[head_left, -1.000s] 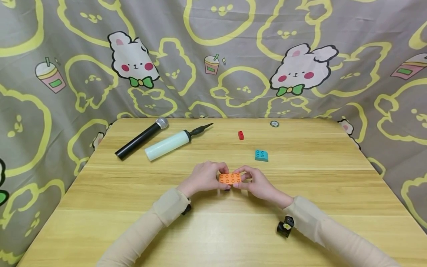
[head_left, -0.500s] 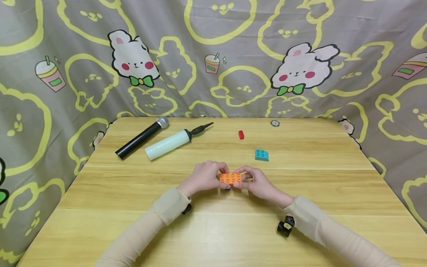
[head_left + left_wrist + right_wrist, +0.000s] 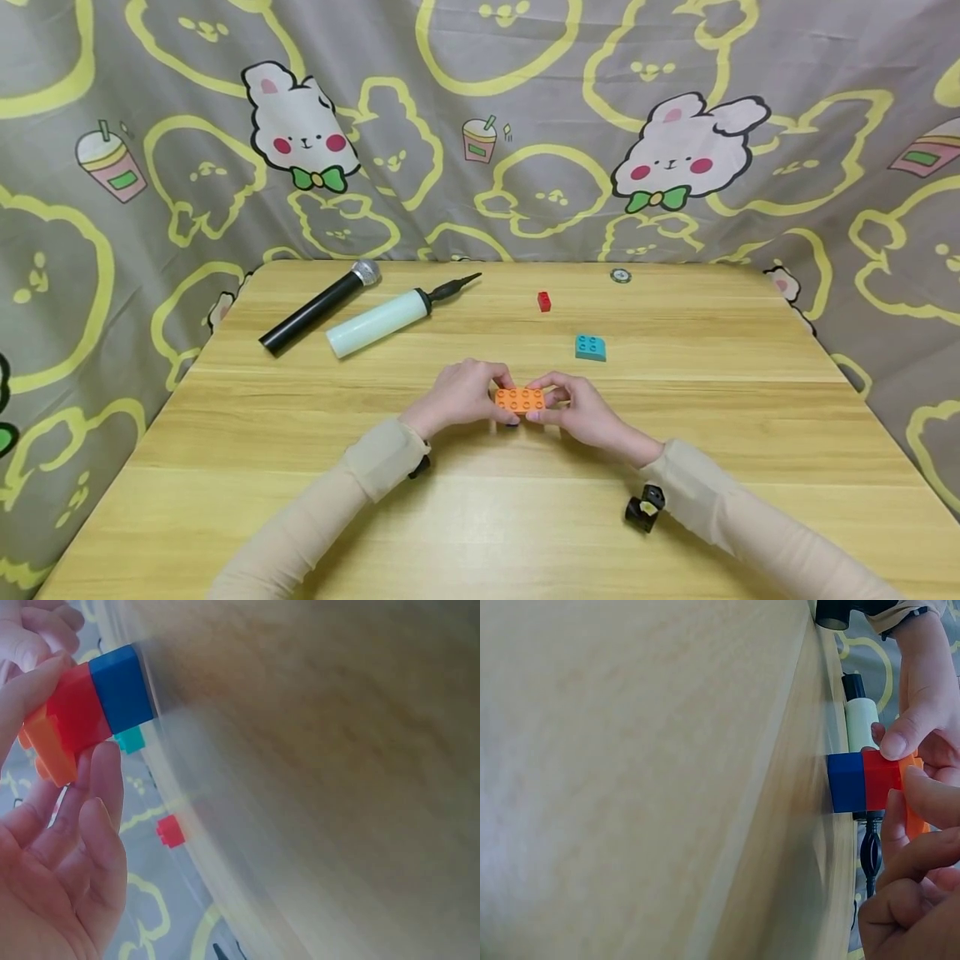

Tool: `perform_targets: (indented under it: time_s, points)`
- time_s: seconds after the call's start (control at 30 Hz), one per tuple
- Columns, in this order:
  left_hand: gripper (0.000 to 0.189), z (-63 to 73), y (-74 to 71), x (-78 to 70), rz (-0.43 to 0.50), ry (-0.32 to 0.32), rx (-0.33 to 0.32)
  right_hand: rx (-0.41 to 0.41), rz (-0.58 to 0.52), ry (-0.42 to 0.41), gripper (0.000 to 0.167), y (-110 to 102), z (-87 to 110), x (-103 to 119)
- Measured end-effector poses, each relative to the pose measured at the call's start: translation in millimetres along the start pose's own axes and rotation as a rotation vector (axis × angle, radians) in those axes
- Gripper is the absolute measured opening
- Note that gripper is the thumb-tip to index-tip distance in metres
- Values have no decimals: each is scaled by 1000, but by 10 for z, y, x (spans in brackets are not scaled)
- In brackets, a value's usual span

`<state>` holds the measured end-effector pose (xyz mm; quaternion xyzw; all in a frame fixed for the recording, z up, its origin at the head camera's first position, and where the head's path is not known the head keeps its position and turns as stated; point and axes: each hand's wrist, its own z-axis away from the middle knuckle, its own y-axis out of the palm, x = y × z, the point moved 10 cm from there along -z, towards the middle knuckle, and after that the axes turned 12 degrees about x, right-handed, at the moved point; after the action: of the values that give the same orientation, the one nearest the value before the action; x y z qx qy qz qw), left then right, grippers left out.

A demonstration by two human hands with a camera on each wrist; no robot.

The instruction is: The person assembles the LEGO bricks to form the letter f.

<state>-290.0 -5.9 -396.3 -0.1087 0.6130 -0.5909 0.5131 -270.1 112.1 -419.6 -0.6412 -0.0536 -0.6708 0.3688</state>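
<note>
A stack of toy building bricks stands on the table between both hands: a blue brick [image 3: 122, 688] at the bottom, a red brick [image 3: 79, 710] in the middle, a studded orange brick [image 3: 520, 400] on top. My left hand [image 3: 461, 395] pinches the stack at its left end, thumb in front and fingers behind, around the red and orange bricks. At the right end my right hand [image 3: 588, 414] pinches the orange brick between thumb and fingers. From the head view the lower bricks are mostly hidden under the orange one.
Beyond the hands lie a teal brick [image 3: 590, 347], a small red brick [image 3: 544, 302] and a round chip-like disc [image 3: 620, 275]. A black microphone [image 3: 315, 312] and a pale green hand pump [image 3: 382, 323] lie at the back left. A patterned curtain [image 3: 547, 100] hangs behind the table.
</note>
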Motion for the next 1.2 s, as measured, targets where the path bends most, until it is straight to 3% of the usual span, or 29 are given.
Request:
perform_targets:
  time_s: [0.5, 1.2]
  points:
    - [35, 1, -3, -7, 3, -13, 3, 1, 10, -20, 34, 20, 0, -17]
    - [35, -6, 8, -12, -10, -22, 3, -29, 18, 46, 42, -47, 42, -65]
